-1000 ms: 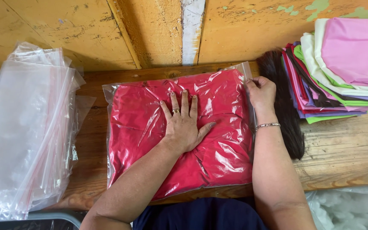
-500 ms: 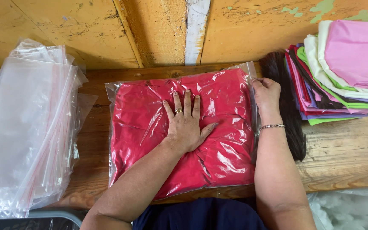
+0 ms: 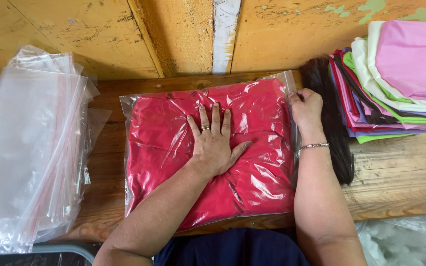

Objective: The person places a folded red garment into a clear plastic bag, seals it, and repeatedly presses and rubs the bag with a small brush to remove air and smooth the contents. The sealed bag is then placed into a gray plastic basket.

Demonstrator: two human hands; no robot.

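The left hand [image 3: 214, 143] lies flat, palm down, fingers spread and pointing away from the body, thumb angled out to the right; a ring sits on one finger. Its bare forearm runs back toward the lower left. The right hand [image 3: 305, 109], just right of the left hand, is curled, its fingertips pinched together. A thin bracelet circles its wrist, the forearm nearly straight.
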